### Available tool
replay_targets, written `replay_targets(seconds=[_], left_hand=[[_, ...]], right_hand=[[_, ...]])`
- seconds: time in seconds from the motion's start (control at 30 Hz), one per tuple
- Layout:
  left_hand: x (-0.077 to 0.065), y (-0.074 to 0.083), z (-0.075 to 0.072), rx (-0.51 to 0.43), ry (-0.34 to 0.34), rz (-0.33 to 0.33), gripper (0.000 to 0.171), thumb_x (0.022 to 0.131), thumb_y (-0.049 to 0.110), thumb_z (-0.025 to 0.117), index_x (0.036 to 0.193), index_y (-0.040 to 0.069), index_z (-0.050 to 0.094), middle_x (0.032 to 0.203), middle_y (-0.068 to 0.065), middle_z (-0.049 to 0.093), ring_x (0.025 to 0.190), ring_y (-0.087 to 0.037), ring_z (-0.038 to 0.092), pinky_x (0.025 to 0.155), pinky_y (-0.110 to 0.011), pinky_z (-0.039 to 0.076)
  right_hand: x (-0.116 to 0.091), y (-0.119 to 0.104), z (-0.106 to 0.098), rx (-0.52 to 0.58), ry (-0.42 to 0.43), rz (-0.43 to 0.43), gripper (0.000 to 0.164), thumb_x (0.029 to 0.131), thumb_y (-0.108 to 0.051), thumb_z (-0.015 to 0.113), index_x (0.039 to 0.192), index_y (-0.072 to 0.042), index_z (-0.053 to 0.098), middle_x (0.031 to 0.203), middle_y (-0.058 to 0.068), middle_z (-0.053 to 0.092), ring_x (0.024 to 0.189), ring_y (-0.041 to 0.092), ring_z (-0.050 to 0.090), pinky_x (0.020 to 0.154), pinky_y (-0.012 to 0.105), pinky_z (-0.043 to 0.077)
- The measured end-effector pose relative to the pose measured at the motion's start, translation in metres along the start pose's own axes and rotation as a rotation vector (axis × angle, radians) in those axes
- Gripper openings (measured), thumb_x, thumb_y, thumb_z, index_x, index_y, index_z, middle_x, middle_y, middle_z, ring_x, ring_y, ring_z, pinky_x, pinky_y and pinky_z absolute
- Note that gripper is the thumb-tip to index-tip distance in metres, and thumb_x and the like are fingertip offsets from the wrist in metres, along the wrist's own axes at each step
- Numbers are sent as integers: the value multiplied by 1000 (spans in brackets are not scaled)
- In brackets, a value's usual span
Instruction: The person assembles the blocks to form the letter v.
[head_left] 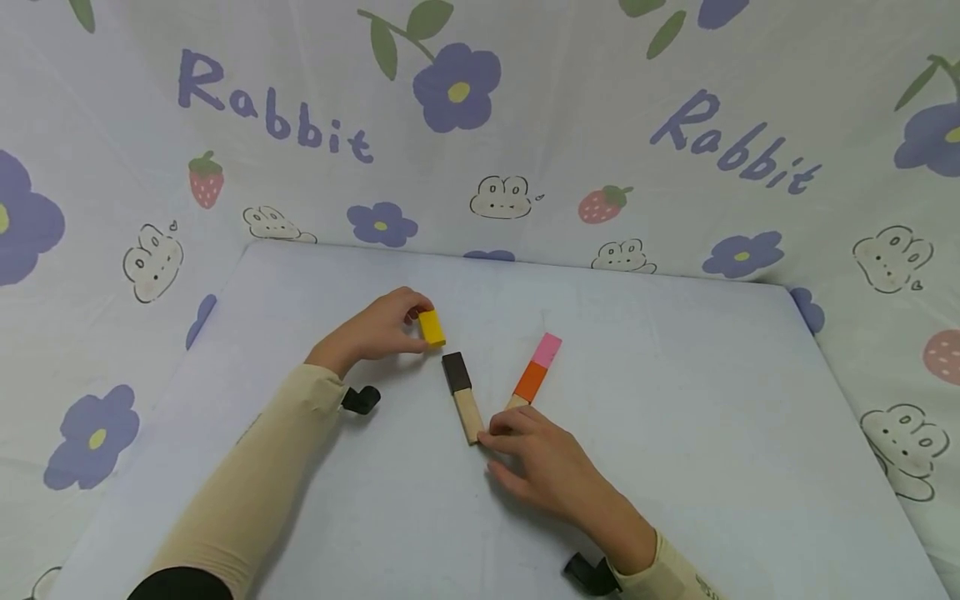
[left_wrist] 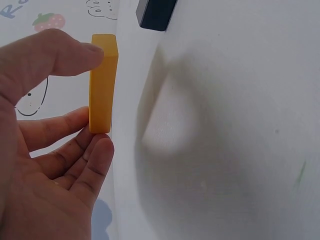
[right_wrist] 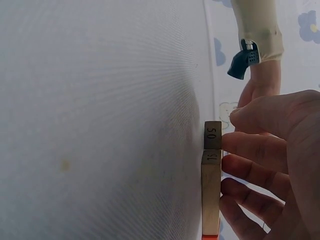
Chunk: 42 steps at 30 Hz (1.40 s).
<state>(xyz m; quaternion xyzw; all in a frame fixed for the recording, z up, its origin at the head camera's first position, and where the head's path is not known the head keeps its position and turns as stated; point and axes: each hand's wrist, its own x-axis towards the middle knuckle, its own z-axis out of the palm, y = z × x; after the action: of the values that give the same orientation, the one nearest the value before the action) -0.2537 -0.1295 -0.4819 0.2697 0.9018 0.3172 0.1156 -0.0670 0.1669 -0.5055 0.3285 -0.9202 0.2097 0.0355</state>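
My left hand (head_left: 375,327) pinches a yellow block (head_left: 431,329) between thumb and fingers. In the left wrist view the yellow block (left_wrist: 102,92) stands on edge, apart from its shadow on the table. Just below it in the head view lies a dark brown block (head_left: 456,372), end to end with a plain wooden block (head_left: 468,416). A second slanting row has a pink block (head_left: 548,350), an orange block (head_left: 530,382) and another wooden block (head_left: 517,402), partly hidden by my right hand (head_left: 555,475). That hand's extended fingertips touch the wooden blocks (right_wrist: 211,192) near where the rows meet.
The blocks lie on a white tabletop (head_left: 675,417). A patterned cloth (head_left: 555,100) with flowers and rabbits hangs behind it. Black wrist devices stick out by each sleeve, one at the left wrist (head_left: 362,400) and one at the right wrist (head_left: 590,575).
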Motion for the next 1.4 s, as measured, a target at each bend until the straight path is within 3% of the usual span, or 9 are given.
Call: replay_targets(seconds=[1.4], left_hand=[[18, 1, 22, 23, -30, 24, 60, 88, 17, 83, 140, -5, 62, 126, -15, 61, 113, -29, 55, 105, -43, 47]], right_hand=[[0, 1, -1, -8, -34, 16, 38, 95, -24, 84, 132, -15, 80, 123, -4, 67, 122, 15, 56, 94, 36, 59]])
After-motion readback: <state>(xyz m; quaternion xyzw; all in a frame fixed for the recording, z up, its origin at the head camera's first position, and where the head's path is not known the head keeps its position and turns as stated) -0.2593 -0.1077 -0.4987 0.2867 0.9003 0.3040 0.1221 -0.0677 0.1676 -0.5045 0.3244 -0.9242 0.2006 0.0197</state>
